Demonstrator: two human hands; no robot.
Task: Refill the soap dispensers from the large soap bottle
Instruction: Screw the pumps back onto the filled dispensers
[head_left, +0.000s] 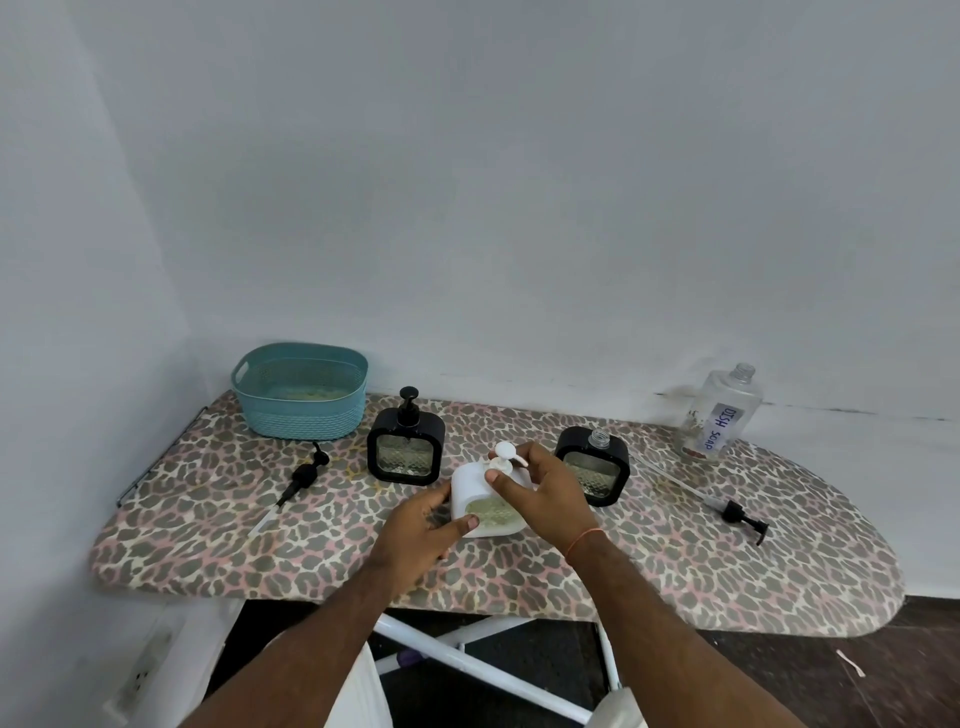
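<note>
A person's left hand (423, 525) grips the white dispenser (480, 501) to steady it on the worktop (675, 561), while the right hand (540, 491) pinches its pump (503, 457), likely seating it. The large soap bottle (719, 413) stands uncapped, well beyond the right hand.

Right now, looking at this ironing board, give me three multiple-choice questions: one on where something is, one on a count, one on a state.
1. Where is the basket?
A. far left of the board
B. far right
C. on the floor

2. How many loose black pumps lie on the board?
A. none
B. one
C. two

3. What state is the right black dispenser in?
A. pump fitted
B. neck open, no pump
C. tipped on its side

Answers:
1 A, it stands at the left end by the wall.
2 C, the left pump and the right pump.
3 B, its bare threaded neck shows, while the left black dispenser has its pump on.
</note>
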